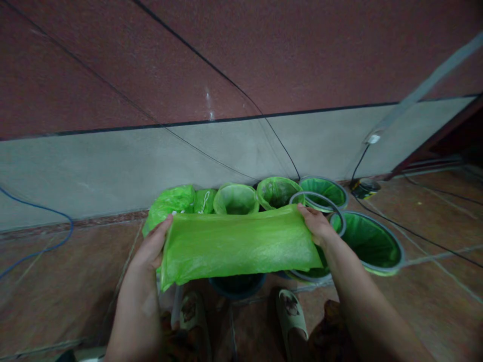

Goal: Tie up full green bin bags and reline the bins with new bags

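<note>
"Where's the green bag (241, 246)?"
"I have it up in front of the lined bins (377, 236). My left hand (154, 246) and right hand (316, 224) grip its two ends."
"Why both?"
"Maybe so it spreads flat and doesn't flop."

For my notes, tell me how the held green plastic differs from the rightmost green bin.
The green plastic is stretched between left hand and right hand; the rightmost green bin stands open on the floor. The plastic looks bright lime, the bin's inside darker. Both are green.
</note>
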